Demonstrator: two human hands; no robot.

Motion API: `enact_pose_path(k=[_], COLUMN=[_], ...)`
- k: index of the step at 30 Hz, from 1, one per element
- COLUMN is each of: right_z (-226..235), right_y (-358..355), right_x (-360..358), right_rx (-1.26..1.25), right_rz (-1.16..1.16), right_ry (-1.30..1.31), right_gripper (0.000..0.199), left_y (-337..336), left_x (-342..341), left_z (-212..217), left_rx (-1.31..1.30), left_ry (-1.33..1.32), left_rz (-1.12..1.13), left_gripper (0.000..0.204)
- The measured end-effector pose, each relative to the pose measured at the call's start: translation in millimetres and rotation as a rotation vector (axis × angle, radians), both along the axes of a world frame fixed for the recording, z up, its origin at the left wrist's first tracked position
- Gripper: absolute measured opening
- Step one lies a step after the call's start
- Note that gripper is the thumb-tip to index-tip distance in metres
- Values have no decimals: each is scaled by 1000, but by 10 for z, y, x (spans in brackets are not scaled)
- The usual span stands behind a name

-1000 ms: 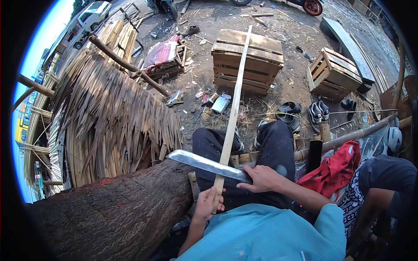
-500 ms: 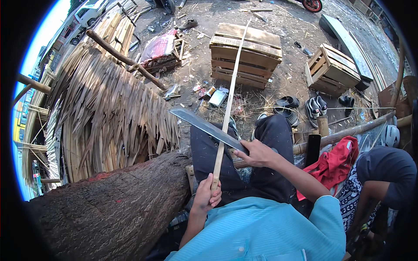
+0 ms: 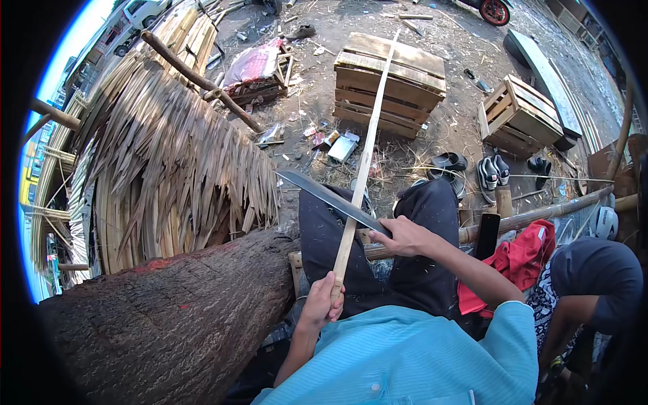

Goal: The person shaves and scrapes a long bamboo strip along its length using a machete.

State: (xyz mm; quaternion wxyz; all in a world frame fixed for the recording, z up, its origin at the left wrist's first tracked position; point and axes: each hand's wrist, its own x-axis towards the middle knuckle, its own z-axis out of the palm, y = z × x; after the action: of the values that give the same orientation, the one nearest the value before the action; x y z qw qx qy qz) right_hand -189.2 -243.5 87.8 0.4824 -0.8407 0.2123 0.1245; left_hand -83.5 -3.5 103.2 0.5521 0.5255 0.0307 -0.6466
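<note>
My left hand (image 3: 322, 302) is closed around the near end of a long, pale bamboo strip (image 3: 371, 142). The strip slants up and away from my lap, its far end showing over a wooden crate. My right hand (image 3: 407, 237) grips a machete (image 3: 327, 198), with the handle mostly hidden inside my fingers. The dark blade lies across the strip a little beyond my left hand, pointing to the left, and seems to touch it. Both tools are above my dark trousers (image 3: 425, 270), which carry small pale shavings.
Slatted wooden crates (image 3: 388, 88) stand ahead on littered dirt. A thick tree trunk (image 3: 182, 324) lies at my left, below a dry thatch pile (image 3: 169, 148). To my right are a bamboo rail (image 3: 533, 214), a phone (image 3: 487, 236), red cloth (image 3: 516, 260) and another person (image 3: 594, 283) bending down.
The strip's far end has shifted slightly right in view, along with the whole background. Blade and right hand sit slightly lower along the strip, and both hands keep their hold.
</note>
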Motion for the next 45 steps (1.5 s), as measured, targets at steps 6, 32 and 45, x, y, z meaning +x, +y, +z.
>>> enact_pose_path(k=[6, 32, 45], right_z=[167, -221, -124], right_y=[452, -356, -44], right_x=[-140, 83, 131], right_rx=[-13, -238, -443], right_rz=[234, -22, 532], right_ry=[-60, -70, -293], right_gripper=[57, 56, 51], left_y=[13, 230, 155], left_x=[47, 89, 75], left_z=[0, 211, 282], left_rx=[-96, 27, 102], left_ry=[259, 26, -23], left_rz=[96, 53, 53], left_gripper=[45, 46, 42])
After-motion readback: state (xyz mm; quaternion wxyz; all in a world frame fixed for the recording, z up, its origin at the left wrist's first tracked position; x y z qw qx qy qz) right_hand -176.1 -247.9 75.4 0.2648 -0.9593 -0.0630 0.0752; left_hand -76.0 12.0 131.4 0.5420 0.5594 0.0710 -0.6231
